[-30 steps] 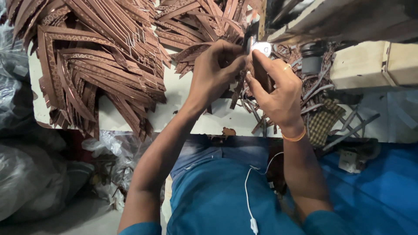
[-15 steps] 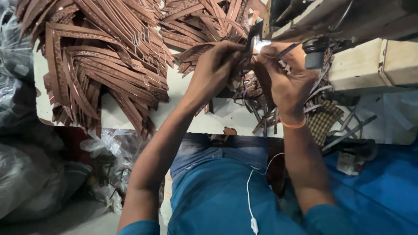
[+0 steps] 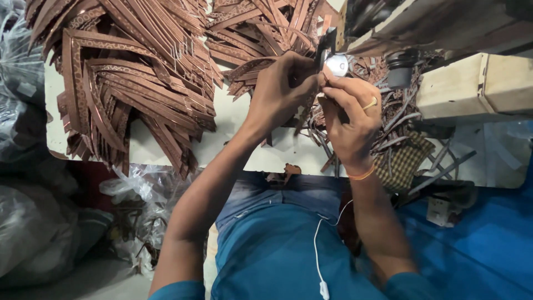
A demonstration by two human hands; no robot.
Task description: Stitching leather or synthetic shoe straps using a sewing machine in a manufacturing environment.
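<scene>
My left hand point(image 3: 280, 89) and right hand point(image 3: 347, 119) both pinched the dark strap point(image 3: 323, 50), upright between my fingertips, left nearer its top.

A white table point(image 3: 233, 119) carries heaps of brown patterned straps point(image 3: 133, 72) and a checked cloth point(image 3: 404, 160)

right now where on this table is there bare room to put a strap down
One bare patch of the pale table runs between the big pile of brown straps and the left hand, down to the near edge. A thinner strip lies under that pile at the near edge. Around the right hand it is crowded with dark scraps and the machine.
</scene>
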